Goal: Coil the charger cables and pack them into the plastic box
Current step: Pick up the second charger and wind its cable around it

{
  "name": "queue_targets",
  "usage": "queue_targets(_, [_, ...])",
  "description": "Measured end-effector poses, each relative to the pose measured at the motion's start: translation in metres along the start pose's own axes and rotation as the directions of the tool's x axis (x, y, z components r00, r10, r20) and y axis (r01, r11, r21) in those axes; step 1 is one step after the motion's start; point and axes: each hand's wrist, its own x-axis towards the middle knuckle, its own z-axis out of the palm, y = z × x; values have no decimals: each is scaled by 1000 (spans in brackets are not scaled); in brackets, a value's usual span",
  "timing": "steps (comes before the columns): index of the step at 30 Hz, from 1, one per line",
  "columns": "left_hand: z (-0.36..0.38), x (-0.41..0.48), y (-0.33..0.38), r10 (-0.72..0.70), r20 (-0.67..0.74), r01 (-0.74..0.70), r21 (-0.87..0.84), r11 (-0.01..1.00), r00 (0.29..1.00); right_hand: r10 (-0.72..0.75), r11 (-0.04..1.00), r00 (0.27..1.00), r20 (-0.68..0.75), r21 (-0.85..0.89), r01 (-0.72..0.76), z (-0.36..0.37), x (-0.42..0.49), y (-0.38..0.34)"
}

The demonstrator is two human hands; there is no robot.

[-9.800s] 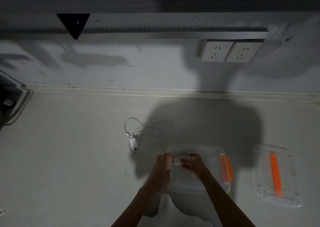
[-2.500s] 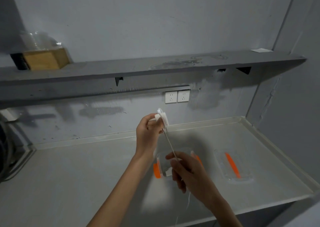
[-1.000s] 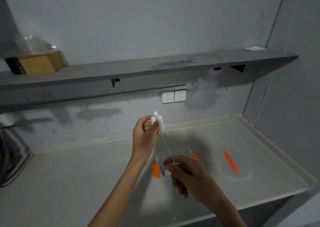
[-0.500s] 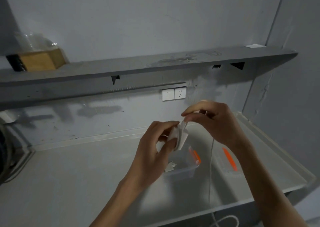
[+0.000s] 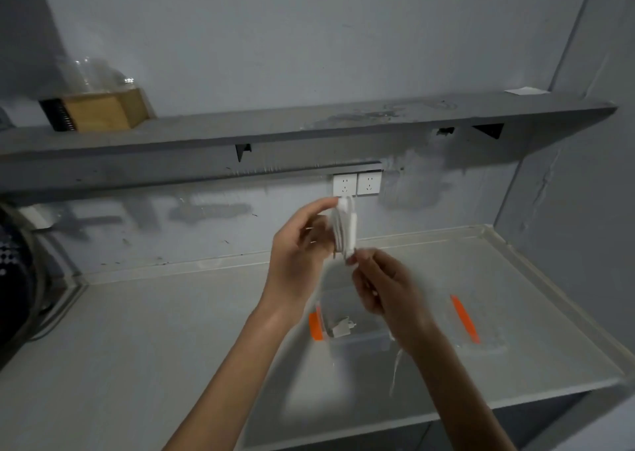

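Note:
My left hand (image 5: 299, 251) holds a white charger (image 5: 345, 227) upright in front of the wall, with several turns of its cable wound round it. My right hand (image 5: 381, 285) sits just below and pinches the white cable (image 5: 395, 368), whose loose end trails down past my right wrist. Beneath my hands the clear plastic box (image 5: 357, 340) with an orange clip stands on the counter. Another white charger (image 5: 340, 328) lies inside it. The motion blurs my hands.
The box's clear lid (image 5: 477, 327) with an orange handle lies on the counter to the right. Two wall sockets (image 5: 357, 183) sit behind my hands under a grey shelf (image 5: 309, 124). A wooden box (image 5: 103, 110) stands on the shelf's left end. The counter edge (image 5: 515, 402) runs near me.
My right hand has swung from above the charger down to below it, carrying the cable round. My left hand has lifted the charger slightly and turned it upright.

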Motion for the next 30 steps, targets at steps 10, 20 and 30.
queue_targets(10, [-12,15,-75,141,-118,-87,378,922,983,-269,570,949,164,-767,294,-5,-40,-40])
queue_targets(20, [5,-32,-18,150,286,-234,286,929,946,-421,533,880,218,-726,434,-49,28,-96])
queue_targets(30, [14,7,-21,-159,-112,137,-182,974,981,32,991,999,-23,-126,-35,8,-6,9])
